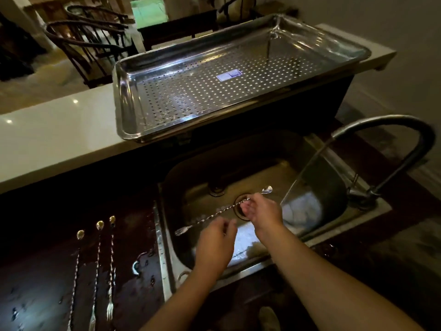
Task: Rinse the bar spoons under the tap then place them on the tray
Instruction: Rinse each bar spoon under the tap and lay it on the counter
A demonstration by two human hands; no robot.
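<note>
Our right hand (261,211) pinched the spoon (214,214); the left (216,244) hung relaxed. A wet shaft could slip into the sink (317,187).

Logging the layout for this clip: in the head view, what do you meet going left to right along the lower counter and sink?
Three bar spoons on the dark counter → →, left hand, right hand holding a bar spoon over the sink, then the running tap.

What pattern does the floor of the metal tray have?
Regular rows of small round holes across the silver tray, seen in the head view.
</note>
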